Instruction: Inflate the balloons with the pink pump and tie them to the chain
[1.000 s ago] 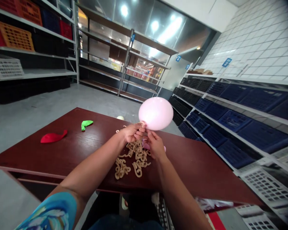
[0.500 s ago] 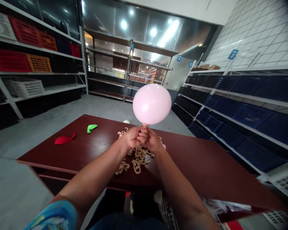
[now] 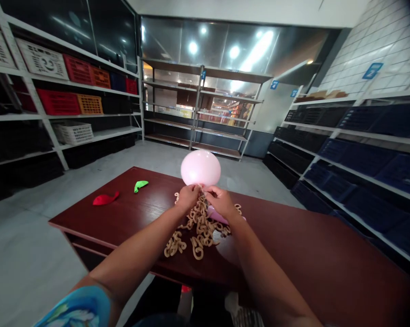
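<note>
An inflated pink balloon is held over the table with its neck toward me. My left hand pinches the neck from the left, fingers closed. From the right, the fingertips of my right hand are closed on the same neck; the exact grip there is small and partly hidden. Beneath both hands lies a loose pile of tan, curled, ring-like pieces, whose kind I cannot make out. Beside my right wrist, a flat pink piece, partly covered by the hand, rests on the pile.
The dark red-brown table spreads out in front of me. Toward its left lie a limp red balloon and a limp green balloon. Shelving with crates stands left, dark bins right, and a metal rack behind.
The balloon and both hands have come lower and nearer the pile. The hands have moved from clasped together to a fingertip pinch on either side of the neck. The view has shifted left.
</note>
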`<action>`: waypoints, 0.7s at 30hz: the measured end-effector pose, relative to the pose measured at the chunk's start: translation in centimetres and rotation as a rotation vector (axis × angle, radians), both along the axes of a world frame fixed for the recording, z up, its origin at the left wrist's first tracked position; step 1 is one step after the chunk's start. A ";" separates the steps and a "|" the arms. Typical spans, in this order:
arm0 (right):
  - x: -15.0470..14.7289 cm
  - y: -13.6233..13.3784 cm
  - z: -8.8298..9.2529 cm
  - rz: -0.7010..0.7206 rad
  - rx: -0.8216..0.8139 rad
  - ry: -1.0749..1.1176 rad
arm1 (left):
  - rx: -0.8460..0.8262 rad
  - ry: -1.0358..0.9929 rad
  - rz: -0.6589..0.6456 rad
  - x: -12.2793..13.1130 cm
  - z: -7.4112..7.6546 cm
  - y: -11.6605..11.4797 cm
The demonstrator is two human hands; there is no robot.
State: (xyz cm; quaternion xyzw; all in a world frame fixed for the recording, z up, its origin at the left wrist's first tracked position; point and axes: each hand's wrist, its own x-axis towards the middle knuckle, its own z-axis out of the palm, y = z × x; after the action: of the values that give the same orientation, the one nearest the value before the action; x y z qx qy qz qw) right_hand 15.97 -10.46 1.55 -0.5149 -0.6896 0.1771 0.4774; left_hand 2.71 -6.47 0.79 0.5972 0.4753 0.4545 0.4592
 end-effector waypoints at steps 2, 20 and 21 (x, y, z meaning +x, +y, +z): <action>0.7 0.2 -0.6 0.026 0.052 -0.094 | 0.080 0.127 0.059 0.4 -0.8 0.5; 1.7 0.5 -2.6 -0.078 -0.116 0.340 | 0.397 0.283 0.034 2.7 -3.1 -0.7; 1.7 0.4 -2.5 -0.065 -0.158 0.371 | 0.424 0.271 0.020 2.6 -3.3 -0.7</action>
State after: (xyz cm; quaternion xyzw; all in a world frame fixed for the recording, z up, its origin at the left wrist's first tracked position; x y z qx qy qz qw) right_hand 17.67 -10.09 -0.95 -0.5314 -0.5570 0.3071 0.5596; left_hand 5.36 -7.22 -2.47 0.7310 0.4322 0.4645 0.2511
